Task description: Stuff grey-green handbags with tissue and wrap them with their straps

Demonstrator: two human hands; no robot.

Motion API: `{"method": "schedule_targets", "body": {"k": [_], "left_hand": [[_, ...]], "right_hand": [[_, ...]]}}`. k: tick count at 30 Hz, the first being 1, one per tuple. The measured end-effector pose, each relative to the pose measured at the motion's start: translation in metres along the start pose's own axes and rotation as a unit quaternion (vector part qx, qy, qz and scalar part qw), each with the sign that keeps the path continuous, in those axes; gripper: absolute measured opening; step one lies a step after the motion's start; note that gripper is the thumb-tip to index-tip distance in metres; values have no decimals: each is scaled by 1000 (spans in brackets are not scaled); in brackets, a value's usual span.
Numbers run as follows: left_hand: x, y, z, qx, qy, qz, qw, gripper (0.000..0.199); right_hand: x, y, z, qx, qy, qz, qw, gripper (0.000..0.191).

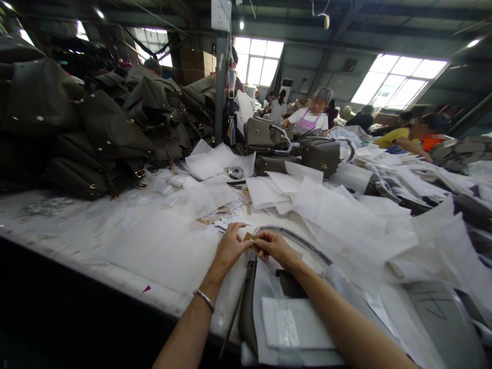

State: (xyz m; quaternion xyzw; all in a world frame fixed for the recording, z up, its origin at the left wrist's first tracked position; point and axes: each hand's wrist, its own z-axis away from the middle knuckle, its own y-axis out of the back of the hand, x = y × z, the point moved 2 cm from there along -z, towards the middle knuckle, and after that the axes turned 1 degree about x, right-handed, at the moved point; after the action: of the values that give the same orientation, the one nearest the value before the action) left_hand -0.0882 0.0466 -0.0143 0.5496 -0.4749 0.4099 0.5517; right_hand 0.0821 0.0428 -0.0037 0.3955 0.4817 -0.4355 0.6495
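Observation:
Between the fingertips of my left hand (229,247) and my right hand (275,247) is a small brown card tag (249,237). My left thumb presses against the tag, with the index finger raised apart from it. The right thumb and fingers pinch its other side. Just under both hands lies a dark grey-brown handbag (249,307) with white padding (303,323) and clear film on it. Its plastic-wrapped handle (303,237) arches away behind my right hand.
Dark handbags (111,123) are heaped at the left. White paper sheets (346,225) spread over the right, and loose tags (226,212) lie ahead on the white table (154,251). A post (221,92) stands at the back. Co-workers, one in a purple apron (306,120), are beyond.

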Motion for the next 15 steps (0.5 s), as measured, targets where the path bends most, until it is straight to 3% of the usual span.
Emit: {"method": "schedule_targets", "body": {"k": [3, 7, 12, 15], "left_hand": [[-4, 1, -3, -47, 8, -11, 999, 28], [-3, 2, -3, -92, 11, 3, 996, 35], [6, 5, 3, -155, 3, 20, 988, 35], [6, 9, 1, -152, -3, 25, 988, 41]], "right_hand": [[-2, -2, -1, 29, 17, 10, 999, 36], [-8, -5, -1, 121, 87, 52, 988, 35], [-8, -10, -4, 57, 72, 101, 991, 31], [-6, -7, -3, 53, 69, 128, 988, 27]]}}
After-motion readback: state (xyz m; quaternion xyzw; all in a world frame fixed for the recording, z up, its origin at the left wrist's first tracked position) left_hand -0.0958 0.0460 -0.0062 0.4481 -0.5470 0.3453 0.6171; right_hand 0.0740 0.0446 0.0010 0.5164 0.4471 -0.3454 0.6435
